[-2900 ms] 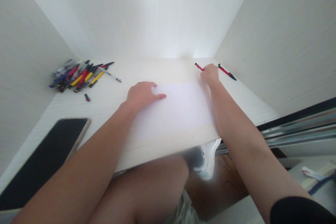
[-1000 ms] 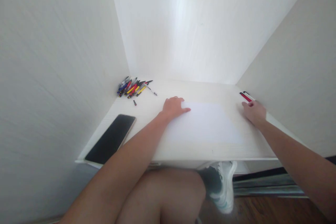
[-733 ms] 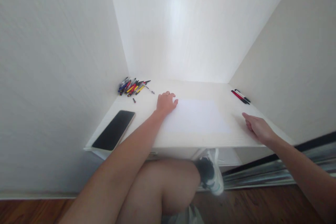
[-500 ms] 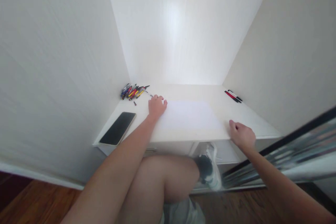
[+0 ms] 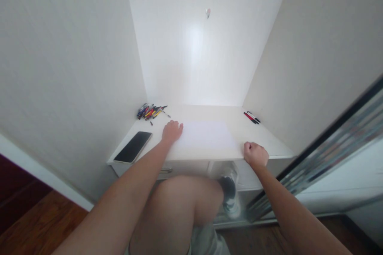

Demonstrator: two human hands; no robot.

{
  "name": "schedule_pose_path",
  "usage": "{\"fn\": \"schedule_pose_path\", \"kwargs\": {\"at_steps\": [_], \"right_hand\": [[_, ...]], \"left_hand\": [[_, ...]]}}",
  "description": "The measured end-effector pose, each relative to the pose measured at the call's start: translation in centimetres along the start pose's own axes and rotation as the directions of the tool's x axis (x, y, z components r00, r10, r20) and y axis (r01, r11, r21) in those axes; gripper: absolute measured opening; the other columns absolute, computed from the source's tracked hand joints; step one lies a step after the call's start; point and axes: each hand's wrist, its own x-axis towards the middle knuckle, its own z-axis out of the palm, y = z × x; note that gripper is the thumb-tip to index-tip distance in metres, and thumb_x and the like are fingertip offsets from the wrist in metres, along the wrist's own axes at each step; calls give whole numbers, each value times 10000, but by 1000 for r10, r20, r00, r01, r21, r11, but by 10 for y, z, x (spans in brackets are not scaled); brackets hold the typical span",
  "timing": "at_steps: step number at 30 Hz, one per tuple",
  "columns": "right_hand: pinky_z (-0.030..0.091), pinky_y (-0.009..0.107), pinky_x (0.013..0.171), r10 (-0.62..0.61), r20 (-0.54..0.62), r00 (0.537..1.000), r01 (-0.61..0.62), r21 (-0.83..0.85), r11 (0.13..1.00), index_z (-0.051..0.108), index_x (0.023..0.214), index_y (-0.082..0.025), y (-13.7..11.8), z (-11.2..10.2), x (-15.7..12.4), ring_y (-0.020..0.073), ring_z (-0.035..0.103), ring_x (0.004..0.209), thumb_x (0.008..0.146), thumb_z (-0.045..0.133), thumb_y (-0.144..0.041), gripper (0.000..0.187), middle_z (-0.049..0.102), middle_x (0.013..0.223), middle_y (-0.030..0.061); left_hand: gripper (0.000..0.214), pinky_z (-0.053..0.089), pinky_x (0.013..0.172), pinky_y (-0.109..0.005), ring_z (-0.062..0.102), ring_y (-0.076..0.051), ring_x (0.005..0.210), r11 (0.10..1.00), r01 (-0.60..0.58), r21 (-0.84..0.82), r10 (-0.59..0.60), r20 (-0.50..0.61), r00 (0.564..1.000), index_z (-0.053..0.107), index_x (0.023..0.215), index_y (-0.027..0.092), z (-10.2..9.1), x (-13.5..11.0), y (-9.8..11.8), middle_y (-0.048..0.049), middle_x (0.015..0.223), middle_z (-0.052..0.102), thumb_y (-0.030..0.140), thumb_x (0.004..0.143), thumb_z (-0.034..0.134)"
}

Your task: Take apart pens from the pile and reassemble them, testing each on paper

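My left hand (image 5: pixel 172 130) lies on the white desk top at the left edge of a blank white sheet of paper (image 5: pixel 206 134), fingers loosely bent and thumb apart, with nothing visible in it. Just beyond its fingertips, a slim pen (image 5: pixel 165 113) sticks out from a pile of pens (image 5: pixel 147 111) in the back left corner. My right hand (image 5: pixel 256 153) rests as a fist on the front edge of the desk, right of the paper. Nothing shows in that fist, and its inner side is partly hidden.
A dark-screened phone (image 5: pixel 133 147) lies at the left front of the desk. A small dark piece (image 5: pixel 151 123) sits near the pile. Several pens (image 5: pixel 251 117) lie by the right wall. My crossed leg (image 5: pixel 182 199) is below the desk, beside a framed sliding door (image 5: pixel 323 147).
The head view has tilted and shifted, so more of the back wall shows. Both hands stay at nearly the same places on the desk, the right one still a fist.
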Motion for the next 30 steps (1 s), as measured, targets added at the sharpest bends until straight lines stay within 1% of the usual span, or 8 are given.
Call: {"fn": "schedule_pose_path", "kwargs": {"at_steps": [3, 6, 10, 13, 17, 23, 26, 30], "right_hand": [[504, 348, 803, 0, 8, 1000, 0, 2, 1000, 826, 1050, -110, -4, -5, -1, 324, 743, 1005, 1030, 329, -340, 548, 778, 1052, 220], [514, 338, 849, 14, 61, 998, -15, 22, 1000, 827, 1098, -131, -6, -10, 0, 305, 737, 1039, 1022, 348, -346, 530, 776, 1099, 212], [503, 307, 873, 49, 94, 994, -51, 19, 999, 823, 1115, -144, -7, -12, 2, 287, 725, 1076, 1013, 375, -370, 512, 774, 1134, 199], [500, 321, 862, 40, 102, 994, -43, 27, 999, 822, 1097, -146, -6, -13, 3, 306, 718, 1087, 1003, 369, -372, 515, 773, 1137, 198], [501, 326, 845, 24, 144, 989, -26, 15, 1000, 822, 1087, -165, -7, -18, 4, 311, 716, 1094, 988, 379, -360, 494, 773, 1163, 180], [498, 298, 850, 23, 171, 985, -20, -17, 1000, 821, 1093, -143, -11, -28, 2, 292, 715, 1103, 990, 386, -340, 489, 767, 1176, 194], [500, 292, 849, 5, 183, 983, -2, -17, 1000, 824, 1088, -140, -9, -27, 3, 288, 718, 1095, 988, 393, -346, 488, 769, 1169, 196], [507, 311, 861, -22, 187, 982, 24, -9, 1000, 818, 1101, -139, -5, -20, 7, 297, 715, 1111, 990, 370, -345, 505, 764, 1190, 195]], "left_hand": [[505, 474, 1004, -422, 637, -320, 1186, 1000, 23, 17, -22, -15, 1000, 684, 1225, 156, 4, 5, -1, -193, 1229, 693, 422, 1057, 289], [527, 476, 1010, -428, 630, -327, 1202, 999, 25, 28, -25, -15, 1000, 676, 1243, 167, 10, 10, -4, -192, 1259, 687, 457, 1056, 278], [589, 482, 999, -449, 636, -345, 1185, 999, 15, 32, -14, -32, 999, 678, 1230, 144, 19, 15, -8, -215, 1264, 681, 485, 1055, 231], [628, 488, 983, -461, 642, -360, 1161, 999, 0, 36, 2, -52, 999, 680, 1214, 124, 23, 17, -9, -230, 1261, 677, 515, 1046, 220], [611, 485, 984, -461, 641, -365, 1156, 999, -9, 33, 12, -69, 998, 679, 1203, 116, 25, 18, -8, -236, 1264, 674, 513, 1035, 247], [602, 481, 982, -446, 650, -355, 1138, 1000, -2, 17, 4, -85, 996, 673, 1211, 126, 26, 16, -4, -227, 1221, 688, 528, 1029, 263], [590, 479, 982, -450, 644, -363, 1148, 1000, 1, 21, 1, -94, 996, 666, 1217, 113, 26, 16, -1, -239, 1230, 683, 520, 1025, 285], [590, 488, 967, -446, 640, -367, 1150, 999, -12, 38, 15, -95, 995, 659, 1219, 107, 25, 18, 1, -238, 1241, 682, 532, 1021, 300]]}}
